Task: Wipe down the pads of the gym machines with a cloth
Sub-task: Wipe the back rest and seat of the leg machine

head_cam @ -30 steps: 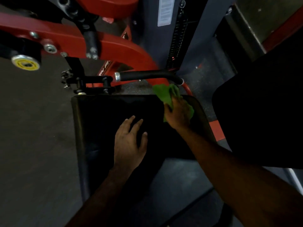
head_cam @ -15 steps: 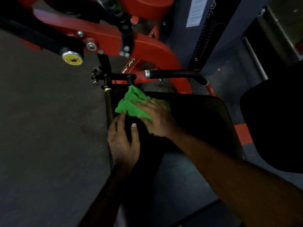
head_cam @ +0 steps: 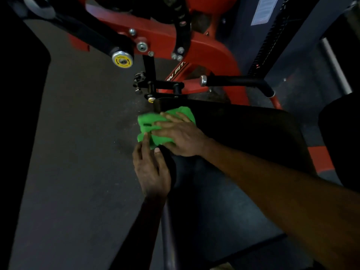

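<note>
Green cloth (head_cam: 165,126): at seat pad (head_cam: 243,133) far-left corner, under right hand (head_cam: 181,136), fingers flat, pressing. Left hand (head_cam: 151,170): relaxed, touching cloth's near edge. Unwiped pad extends rightward.

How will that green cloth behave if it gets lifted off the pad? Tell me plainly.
Probably floppy: the cloth lies bunched in folds under the right hand and spills over the pad edge. Likely light, since flat fingers alone move it. It may drag rather than slide freely; the left hand touches its lower corner, perhaps steadying it.
</note>
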A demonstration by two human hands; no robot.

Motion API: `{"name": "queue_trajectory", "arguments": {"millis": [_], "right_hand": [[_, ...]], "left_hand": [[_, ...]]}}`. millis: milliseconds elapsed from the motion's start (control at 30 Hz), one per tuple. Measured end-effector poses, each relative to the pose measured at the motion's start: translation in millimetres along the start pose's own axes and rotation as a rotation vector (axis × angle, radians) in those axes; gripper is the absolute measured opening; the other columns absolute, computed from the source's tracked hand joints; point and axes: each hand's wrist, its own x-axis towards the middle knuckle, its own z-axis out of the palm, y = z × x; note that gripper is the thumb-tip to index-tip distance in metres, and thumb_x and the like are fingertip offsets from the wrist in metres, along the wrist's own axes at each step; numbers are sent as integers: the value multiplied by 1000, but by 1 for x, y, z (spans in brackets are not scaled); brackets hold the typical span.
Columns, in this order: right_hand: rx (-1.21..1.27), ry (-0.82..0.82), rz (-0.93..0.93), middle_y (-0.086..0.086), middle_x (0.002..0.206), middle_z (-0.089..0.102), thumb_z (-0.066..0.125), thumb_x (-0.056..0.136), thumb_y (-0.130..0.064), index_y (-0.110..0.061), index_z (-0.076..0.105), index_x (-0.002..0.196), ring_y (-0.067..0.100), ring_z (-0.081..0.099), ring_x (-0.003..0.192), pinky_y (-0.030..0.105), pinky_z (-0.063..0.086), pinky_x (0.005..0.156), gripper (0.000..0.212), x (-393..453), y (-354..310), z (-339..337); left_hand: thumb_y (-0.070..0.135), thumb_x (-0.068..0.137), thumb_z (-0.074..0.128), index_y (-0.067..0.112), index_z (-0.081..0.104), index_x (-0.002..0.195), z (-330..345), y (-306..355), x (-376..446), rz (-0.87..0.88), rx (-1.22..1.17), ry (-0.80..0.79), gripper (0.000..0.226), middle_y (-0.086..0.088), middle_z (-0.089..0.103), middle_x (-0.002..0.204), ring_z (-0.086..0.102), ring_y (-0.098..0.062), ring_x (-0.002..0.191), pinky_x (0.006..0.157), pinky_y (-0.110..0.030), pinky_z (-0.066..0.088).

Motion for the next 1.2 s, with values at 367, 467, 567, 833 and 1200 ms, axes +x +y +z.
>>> {"name": "queue_trajectory", "arguments": {"millis": [367,467,567,833,1200], "right_hand": [[-12,-11,-79,-11,154,53,56,91,-52,-37,62,139,23,35,152,52,23,123,51,-73,-39,9],[69,193,417,-7,156,51,58,93,-48,-30,60,143,30,42,147,55,35,115,53,-83,-52,13],[36,100,252,-7,164,40,58,91,-47,-33,56,146,32,30,154,60,27,120,57,-115,-88,27],[101,193,489,-11,163,39,62,87,-43,-35,55,147,30,30,155,64,33,115,61,-155,-107,23],[78,358,730,5,152,55,63,85,-40,-20,63,142,38,48,143,60,37,113,61,-209,-114,29]], "left_hand": [[31,103,46,9,60,141,-30,-22,-8,-37,-25,0,46,-17,52,145,49,-27,136,115,-37,38],[35,102,47,13,62,140,-31,-21,-15,-77,-44,-55,46,-14,51,148,48,-26,138,115,-44,39],[35,102,47,13,63,139,-28,-21,-18,-83,-100,-98,46,-12,53,146,51,-24,135,111,-49,43],[50,101,49,21,58,143,-27,-18,-38,-76,-215,-248,53,-2,56,146,50,-17,137,111,-49,44],[40,100,60,23,58,144,-39,-18,-42,-144,-275,-346,47,3,55,148,47,-6,139,117,-37,41]]}}
